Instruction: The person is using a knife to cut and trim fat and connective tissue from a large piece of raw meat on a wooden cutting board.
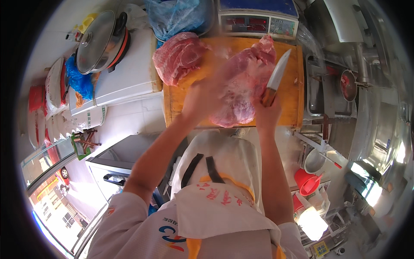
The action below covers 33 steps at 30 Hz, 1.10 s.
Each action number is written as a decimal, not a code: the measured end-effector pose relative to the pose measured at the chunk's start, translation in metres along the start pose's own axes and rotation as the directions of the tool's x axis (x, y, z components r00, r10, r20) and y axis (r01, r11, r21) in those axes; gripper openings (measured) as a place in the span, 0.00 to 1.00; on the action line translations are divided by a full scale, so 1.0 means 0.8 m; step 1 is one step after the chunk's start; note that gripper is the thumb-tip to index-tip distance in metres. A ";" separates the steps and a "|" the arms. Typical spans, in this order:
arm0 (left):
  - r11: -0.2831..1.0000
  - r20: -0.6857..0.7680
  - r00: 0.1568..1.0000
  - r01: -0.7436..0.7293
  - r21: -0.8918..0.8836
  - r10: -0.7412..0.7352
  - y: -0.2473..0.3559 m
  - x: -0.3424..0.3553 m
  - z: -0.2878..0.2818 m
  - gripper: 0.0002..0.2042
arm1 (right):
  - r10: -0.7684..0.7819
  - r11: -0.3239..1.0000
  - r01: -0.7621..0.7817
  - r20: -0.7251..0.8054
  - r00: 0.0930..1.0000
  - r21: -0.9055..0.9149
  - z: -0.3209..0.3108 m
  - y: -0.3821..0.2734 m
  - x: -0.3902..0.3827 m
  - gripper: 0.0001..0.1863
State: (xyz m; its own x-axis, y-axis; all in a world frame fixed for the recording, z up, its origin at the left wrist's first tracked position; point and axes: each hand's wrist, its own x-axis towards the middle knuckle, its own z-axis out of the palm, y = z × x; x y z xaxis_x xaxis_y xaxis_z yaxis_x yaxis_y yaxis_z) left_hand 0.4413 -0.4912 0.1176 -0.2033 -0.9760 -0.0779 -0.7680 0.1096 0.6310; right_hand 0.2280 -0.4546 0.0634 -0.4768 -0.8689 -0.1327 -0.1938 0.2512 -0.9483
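Note:
A wooden board (292, 86) carries a large pale pink slab of raw meat (241, 90) and a darker red piece (174, 56) at its upper left. My left hand (200, 97) is smeared by motion at the left of the large slab; its fingers and whether it holds anything cannot be made out. My right hand (267, 110) is closed on the wooden handle of a knife (277, 71), whose blade points up and away beside the slab's right edge.
A scale (258, 26) and blue bag (172, 17) stand behind the board. A lidded pot (95, 43) sits on the white left surface (133, 77). A metal tray (315, 103) and bowl (347, 86) are at the right, a red bucket (307, 181) lower down.

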 end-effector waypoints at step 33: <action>0.985 -0.175 0.982 0.046 -0.167 -0.076 -0.049 -0.060 0.032 0.13 | 0.016 0.551 0.551 0.668 0.744 -0.626 -0.112 -0.034 -0.126 0.17</action>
State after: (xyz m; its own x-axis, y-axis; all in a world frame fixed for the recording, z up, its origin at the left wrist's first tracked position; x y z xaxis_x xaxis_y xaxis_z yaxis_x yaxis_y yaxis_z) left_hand 0.4658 -0.4439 0.0770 -0.0355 -0.9993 0.0106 -0.6641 0.0315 0.7470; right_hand 0.2048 -0.3357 0.1286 0.2150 -0.9274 -0.3061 -0.9066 -0.0730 -0.4155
